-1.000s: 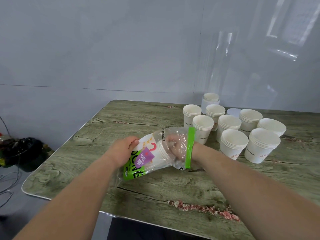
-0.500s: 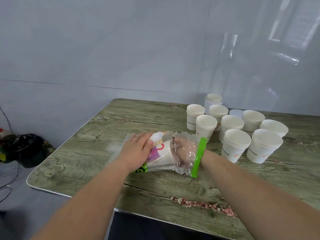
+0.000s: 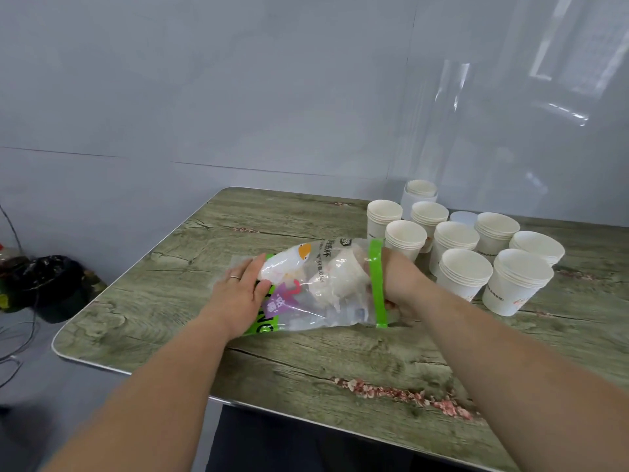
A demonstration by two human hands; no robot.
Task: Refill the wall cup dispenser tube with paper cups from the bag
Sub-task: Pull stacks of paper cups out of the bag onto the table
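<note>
Beside the cup stacks (image 3: 464,272), the left hand (image 3: 238,294) now pins the bag (image 3: 316,267) with flat fingers, so the right hand (image 3: 401,281), grip unseen inside, can draw cups.

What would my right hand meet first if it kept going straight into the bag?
Probably the paper cups lying inside the bag: your right hand is in through the green-edged mouth, pointing toward them. The plastic blurs whether it touches them yet.
</note>
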